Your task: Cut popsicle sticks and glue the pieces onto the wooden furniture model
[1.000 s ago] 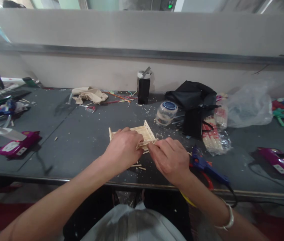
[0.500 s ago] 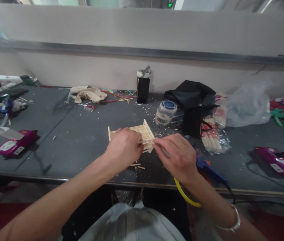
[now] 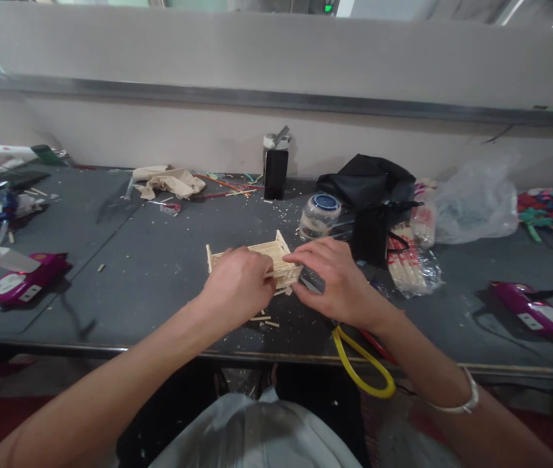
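Observation:
A small bed-like model (image 3: 269, 250) made of pale wooden sticks stands on the dark table in front of me. My left hand (image 3: 242, 279) is closed over its near left side, fingers curled around the near rail. My right hand (image 3: 332, 279) is at the model's right end, with the index fingertip on top and the thumb lower down, the end piece between them. Several short cut sticks (image 3: 261, 318) lie below the model. A yellow looped handle (image 3: 364, 370) sticks out over the table edge under my right forearm.
Behind the model stand a clear jar with a blue lid (image 3: 320, 214) and a black phone (image 3: 275, 174) leaning on a bottle. Packaged sticks (image 3: 406, 260) and a black bag (image 3: 367, 179) lie to the right. Purple devices (image 3: 23, 279) sit at both sides, with cords.
My right hand has shifted up and left; its thumb and index finger have gone from pinched together to spread around the model's right end. More of the yellow handle shows. My left hand stays in place.

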Demonstrator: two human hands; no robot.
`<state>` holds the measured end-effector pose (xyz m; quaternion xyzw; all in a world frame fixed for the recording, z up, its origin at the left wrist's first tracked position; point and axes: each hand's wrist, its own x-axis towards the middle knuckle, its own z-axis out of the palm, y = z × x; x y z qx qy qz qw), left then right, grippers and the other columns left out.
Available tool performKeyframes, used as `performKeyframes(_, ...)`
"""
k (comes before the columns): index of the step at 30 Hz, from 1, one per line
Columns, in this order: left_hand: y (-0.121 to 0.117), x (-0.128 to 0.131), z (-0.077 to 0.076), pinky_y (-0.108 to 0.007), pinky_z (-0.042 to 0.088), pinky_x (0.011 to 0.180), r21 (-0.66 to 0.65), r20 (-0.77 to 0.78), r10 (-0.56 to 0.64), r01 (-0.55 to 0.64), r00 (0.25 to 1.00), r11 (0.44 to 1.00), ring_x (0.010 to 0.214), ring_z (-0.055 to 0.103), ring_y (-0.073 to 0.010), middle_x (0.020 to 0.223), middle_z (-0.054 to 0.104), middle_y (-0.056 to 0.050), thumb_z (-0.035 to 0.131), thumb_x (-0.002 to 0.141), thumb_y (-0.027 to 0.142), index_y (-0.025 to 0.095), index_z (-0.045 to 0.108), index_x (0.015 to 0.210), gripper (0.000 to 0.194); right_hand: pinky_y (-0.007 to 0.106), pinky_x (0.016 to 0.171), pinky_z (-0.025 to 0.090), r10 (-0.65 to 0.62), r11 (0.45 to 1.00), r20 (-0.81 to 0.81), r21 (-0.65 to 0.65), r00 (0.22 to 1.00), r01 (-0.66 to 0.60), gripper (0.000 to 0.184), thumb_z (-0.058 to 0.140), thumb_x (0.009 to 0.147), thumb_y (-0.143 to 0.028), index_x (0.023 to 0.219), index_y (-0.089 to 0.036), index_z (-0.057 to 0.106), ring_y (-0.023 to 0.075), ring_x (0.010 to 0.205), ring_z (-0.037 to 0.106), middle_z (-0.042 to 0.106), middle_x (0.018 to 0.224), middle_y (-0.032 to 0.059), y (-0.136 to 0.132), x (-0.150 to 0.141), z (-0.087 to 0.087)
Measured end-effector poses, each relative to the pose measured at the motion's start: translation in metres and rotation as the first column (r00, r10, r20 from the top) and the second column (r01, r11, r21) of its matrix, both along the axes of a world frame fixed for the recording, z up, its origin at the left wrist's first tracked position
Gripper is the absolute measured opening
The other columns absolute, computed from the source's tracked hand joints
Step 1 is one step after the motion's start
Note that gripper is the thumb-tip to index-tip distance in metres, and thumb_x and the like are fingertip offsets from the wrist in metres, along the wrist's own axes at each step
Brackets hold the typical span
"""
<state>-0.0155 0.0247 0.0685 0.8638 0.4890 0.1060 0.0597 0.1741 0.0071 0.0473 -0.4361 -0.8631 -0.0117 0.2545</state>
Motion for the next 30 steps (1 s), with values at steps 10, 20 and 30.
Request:
performKeyframes(10,-0.002,-0.001,0.003,-0.027,0.04,0.056,-0.084,0.026,0.033,-0.031,0.999,0.996,0.064,0.06,-0.0181,0.066,0.067,-0.005,0.052,0.076,0.022,0.017,0.066,0.067,0.017,0.038,0.083,0.03,0.098,0.992,0.059,-0.085,0.993,-0.092,0.012,0.063,0.078,-0.024,0.086,-0.019,0.07,0.021,0.088,0.052,0.066,0.088,0.0038,0.019,-0.006,0.01)
performKeyframes(20,-0.001,-0.002,0.001,-0.027,0.039,0.057,-0.079,0.023,0.029,-0.027,0.999,0.997,0.065,0.061,-0.0184,0.065,0.067,-0.005,0.051,0.078,0.024,0.016,0.066,0.066,0.02,0.038,0.084,0.03,0.165,0.983,0.118,-0.095,0.979,-0.155,0.008,0.063,0.079,-0.022,0.08,-0.019,0.07,0.0202,0.087,0.054,0.067,0.084,0.0034,0.026,-0.006,0.012)
performKeyframes(30,-0.001,0.0,0.002,-0.028,0.042,0.06,-0.076,-0.017,0.013,-0.014,1.0,0.997,0.066,0.062,-0.0192,0.068,0.068,-0.007,0.05,0.079,0.022,0.015,0.068,0.069,0.022,0.037,0.081,0.032,0.179,0.983,0.119,-0.072,0.977,-0.171,0.009,0.062,0.08,-0.023,0.079,-0.019,0.07,0.0195,0.084,0.054,0.067,0.082,0.0032,0.027,-0.006,0.011)
